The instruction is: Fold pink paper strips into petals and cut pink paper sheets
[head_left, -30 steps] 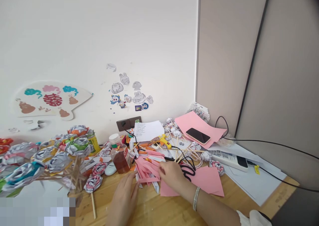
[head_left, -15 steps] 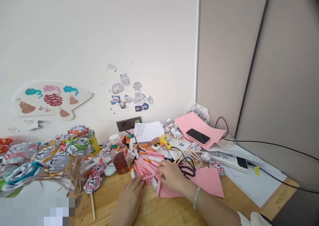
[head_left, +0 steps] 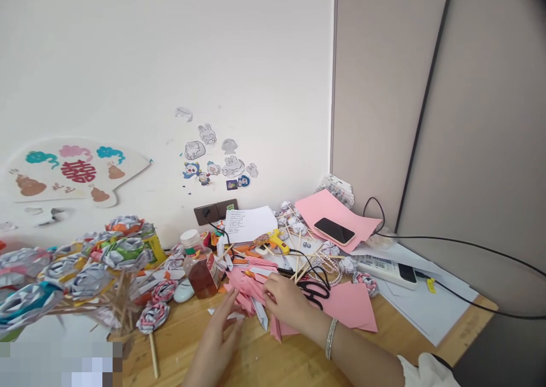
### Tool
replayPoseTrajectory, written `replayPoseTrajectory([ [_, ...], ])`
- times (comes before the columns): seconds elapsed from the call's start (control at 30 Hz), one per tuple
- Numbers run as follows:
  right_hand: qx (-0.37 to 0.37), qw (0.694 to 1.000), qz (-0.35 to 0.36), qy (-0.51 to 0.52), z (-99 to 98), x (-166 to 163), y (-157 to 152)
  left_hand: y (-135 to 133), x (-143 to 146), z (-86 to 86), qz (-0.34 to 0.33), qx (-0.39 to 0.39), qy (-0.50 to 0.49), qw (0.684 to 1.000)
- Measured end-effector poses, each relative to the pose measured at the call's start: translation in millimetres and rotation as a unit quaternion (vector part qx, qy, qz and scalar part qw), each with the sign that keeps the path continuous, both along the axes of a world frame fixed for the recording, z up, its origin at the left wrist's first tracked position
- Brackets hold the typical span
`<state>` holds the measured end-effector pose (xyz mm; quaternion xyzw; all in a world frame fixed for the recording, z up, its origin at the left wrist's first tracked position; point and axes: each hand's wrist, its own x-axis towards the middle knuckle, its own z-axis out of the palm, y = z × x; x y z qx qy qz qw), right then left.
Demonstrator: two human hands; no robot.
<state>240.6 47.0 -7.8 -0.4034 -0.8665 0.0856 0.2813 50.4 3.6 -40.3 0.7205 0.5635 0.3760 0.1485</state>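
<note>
My left hand (head_left: 219,330) is over the wooden table at the near edge of a heap of pink paper strips (head_left: 247,287). Its fingers are stretched out and apart, and nothing is in them. A folded white paper strip (head_left: 232,315) lies by its fingertips. With fingers curled down, my right hand (head_left: 285,302) grips pink strips on the heap's right side; its fingertips are partly hidden. Beside that wrist are black-handled scissors (head_left: 314,293) and a pink sheet (head_left: 352,307). A second white folded strip (head_left: 260,315) sticks out between the hands.
Behind the heap stand a jar of brown liquid (head_left: 202,273) and a yellow glue gun (head_left: 279,242). Paper flowers (head_left: 91,279) crowd the left. A phone (head_left: 335,231) rests on pink paper; a power strip (head_left: 386,270) and black cable (head_left: 460,245) are at right.
My left hand has lifted from the strips and its fingers have spread. Right hand stays at the heap, with strips shifted beneath it. A white strip now shows near the left fingertips.
</note>
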Motion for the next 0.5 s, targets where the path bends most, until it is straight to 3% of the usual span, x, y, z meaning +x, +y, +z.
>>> replayPoseTrajectory([
  [0.1, -0.02, 0.996, -0.045, -0.078, 2.3, -3.1, -4.3, 1.3, -2.4, 0.1, 0.022, 0.016, 0.043, 0.999],
  [0.27, -0.083, 0.969, -0.096, -0.21, -1.1, -8.3, -9.8, 7.0, -16.0, -14.9, 0.095, 0.072, 0.185, 0.976],
  [0.4, -0.069, 0.977, -0.08, -0.188, -0.5, -8.8, -10.9, 9.2, -22.3, -21.5, 0.14, 0.072, 0.226, 0.961],
  [0.5, -0.04, 0.987, -0.095, -0.124, 1.5, -6.1, -7.5, 9.5, -19.9, -22.1, 0.127, 0.056, 0.232, 0.963],
])
